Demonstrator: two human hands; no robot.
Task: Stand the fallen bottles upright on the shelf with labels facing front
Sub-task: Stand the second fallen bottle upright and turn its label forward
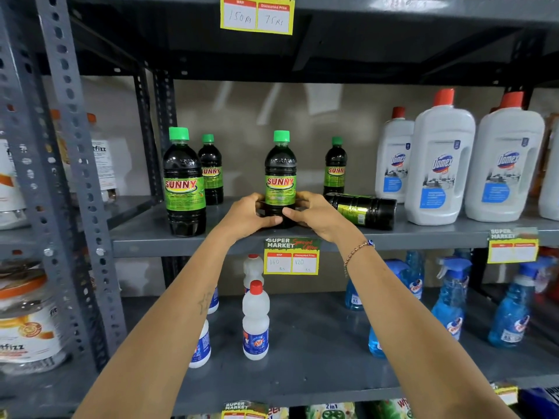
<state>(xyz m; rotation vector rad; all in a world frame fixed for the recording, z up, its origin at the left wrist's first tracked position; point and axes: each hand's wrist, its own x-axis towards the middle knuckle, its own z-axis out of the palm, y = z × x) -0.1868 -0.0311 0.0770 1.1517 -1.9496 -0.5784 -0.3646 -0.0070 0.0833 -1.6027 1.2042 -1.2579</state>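
Lower body of the dark Sunny bottle (280,173) hidden behind both hands; only cap, shoulder and green label showing above the fingers. Left hand (248,214) clasped around its left side, right hand (314,213) clasped around its right side, thumbs nearly meeting across the front near the base: a two-handed grip closed on this one bottle. Standing upright on the grey shelf (181,241) near the front edge, label turned forward. Just right of the grip, close beside the right hand's knuckles, a fallen Sunny bottle (363,210) lying on its side, neck end hidden behind the hand, label partly rolled away and hard to read. Behind that one, farther back from the grip, another upright Sunny bottle (335,167). Left of the grip, well apart, two more upright Sunny bottles (184,182), the rear one half covered by the front one. Far right of the grip, white Domex jugs (438,164), the outermost cut off by the frame edge. Directly below the grip, on the shelf lip, a yellow price tag (291,257), handwritten figures faint.
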